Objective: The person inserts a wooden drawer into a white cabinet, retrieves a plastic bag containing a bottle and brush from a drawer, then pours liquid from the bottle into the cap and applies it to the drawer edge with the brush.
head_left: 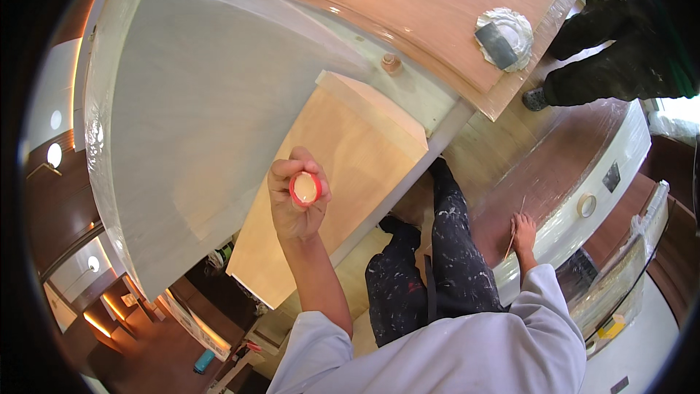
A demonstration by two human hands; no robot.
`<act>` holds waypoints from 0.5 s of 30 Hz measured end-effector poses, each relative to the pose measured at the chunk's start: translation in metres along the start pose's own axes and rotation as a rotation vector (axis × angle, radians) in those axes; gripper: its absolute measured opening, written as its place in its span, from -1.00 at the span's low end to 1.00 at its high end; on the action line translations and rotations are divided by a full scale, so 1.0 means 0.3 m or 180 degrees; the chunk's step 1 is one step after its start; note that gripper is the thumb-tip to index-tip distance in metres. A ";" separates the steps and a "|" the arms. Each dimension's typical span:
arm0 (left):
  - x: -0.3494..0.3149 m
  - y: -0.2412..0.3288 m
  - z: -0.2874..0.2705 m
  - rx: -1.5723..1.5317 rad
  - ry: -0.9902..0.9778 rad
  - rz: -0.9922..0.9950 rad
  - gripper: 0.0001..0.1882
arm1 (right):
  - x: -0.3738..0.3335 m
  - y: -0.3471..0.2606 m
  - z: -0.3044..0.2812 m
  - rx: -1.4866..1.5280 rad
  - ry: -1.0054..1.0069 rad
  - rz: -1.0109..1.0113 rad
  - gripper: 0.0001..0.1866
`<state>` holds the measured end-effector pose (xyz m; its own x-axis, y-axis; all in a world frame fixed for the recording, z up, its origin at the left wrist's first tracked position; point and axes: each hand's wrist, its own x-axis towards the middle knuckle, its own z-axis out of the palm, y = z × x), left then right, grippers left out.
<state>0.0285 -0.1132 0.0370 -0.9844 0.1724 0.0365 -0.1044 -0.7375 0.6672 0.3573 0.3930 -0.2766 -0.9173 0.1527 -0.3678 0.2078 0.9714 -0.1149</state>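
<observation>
My left hand is raised over a pale wooden box-like block. Its fingers close round a small red-rimmed cap of cream-coloured paint, whose open side faces up. Off to the right, my right hand is by the brown surface of a long curved piece. Between its fingers is a thin stick like a fine brush, slanting downward; its tip is too small to make out.
A large grey panel edged in clear film fills the left. At the back, a wooden panel bears a white cloth pad and grey block. A tape roll lies right; another person's legs stand beyond.
</observation>
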 end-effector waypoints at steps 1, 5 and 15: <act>-0.004 -0.009 0.004 0.0099 0.0045 0.0055 -0.52 | -0.009 -0.006 -0.004 0.0011 -0.0003 -0.0051 -0.72; -0.019 -0.048 0.026 0.0816 0.0328 0.0323 -0.49 | -0.015 -0.032 -0.031 0.0151 0.0292 -0.0081 -0.76; -0.137 -0.151 0.027 0.0408 0.0388 0.0898 -0.51 | -0.043 -0.016 -0.034 0.0551 0.0827 -0.0205 -0.83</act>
<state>0.0748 -0.0816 0.0115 -0.9825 -0.1120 0.1489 0.1857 -0.6554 0.7321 0.3648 0.3882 -0.2619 -0.9818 0.1550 -0.1093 0.1809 0.9386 -0.2938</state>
